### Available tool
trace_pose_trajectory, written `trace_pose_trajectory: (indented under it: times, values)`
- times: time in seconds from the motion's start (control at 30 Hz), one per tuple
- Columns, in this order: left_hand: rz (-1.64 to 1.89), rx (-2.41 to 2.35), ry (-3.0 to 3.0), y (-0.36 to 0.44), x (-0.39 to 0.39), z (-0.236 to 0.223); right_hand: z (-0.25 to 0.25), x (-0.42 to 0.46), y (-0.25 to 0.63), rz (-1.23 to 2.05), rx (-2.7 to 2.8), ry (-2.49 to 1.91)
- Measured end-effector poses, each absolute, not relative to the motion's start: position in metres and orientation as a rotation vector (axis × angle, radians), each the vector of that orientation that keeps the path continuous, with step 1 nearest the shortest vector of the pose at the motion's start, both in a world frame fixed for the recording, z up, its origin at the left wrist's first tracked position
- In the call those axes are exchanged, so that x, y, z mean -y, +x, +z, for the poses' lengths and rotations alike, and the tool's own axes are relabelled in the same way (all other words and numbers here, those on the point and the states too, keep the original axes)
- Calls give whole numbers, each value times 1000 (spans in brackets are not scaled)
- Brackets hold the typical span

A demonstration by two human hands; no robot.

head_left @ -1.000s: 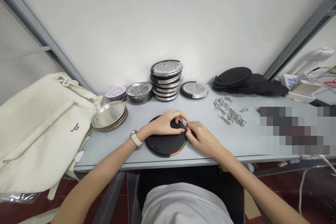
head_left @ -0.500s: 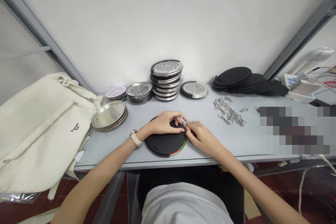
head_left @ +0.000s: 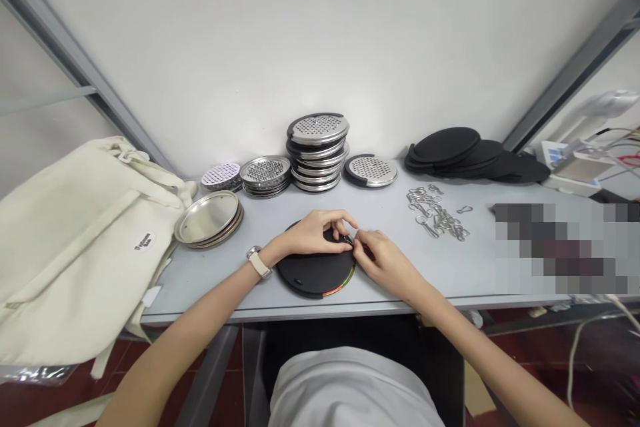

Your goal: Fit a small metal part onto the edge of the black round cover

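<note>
A stack of round black discs [head_left: 313, 273] with coloured edges lies on the grey table [head_left: 400, 280] in front of me. My left hand [head_left: 315, 233] rests on top of the stack, its fingers curled and pinched at the stack's right rim. My right hand [head_left: 383, 260] meets it there, fingers pinched too. Between the two hands a small metal clip [head_left: 347, 239] shows at the rim; both hands grip it. A watch is on my left wrist.
At the back stand stacked perforated metal lids [head_left: 317, 150], lower stacks [head_left: 265, 175], one lid [head_left: 371, 170] and plain metal plates [head_left: 209, 219]. Black discs [head_left: 465, 153] lie back right, loose metal clips [head_left: 437, 213] beside them. A cream bag [head_left: 75, 240] sits left.
Almost nothing has moved. My fingers have shifted slightly around the metal clip at the disc stack's rim.
</note>
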State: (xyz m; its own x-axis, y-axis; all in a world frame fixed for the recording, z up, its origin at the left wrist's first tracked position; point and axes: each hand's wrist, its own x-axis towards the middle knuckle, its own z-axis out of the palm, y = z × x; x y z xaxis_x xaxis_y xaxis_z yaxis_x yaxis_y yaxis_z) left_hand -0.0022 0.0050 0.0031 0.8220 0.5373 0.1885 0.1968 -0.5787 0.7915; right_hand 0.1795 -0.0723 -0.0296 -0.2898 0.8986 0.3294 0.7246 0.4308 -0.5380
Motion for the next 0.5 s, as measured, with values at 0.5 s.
trace_pose_trajectory:
  times: [0.5]
  values:
    - [529,-533,2164,-2,-3,6,-29,73,180,374,2099,-1357]
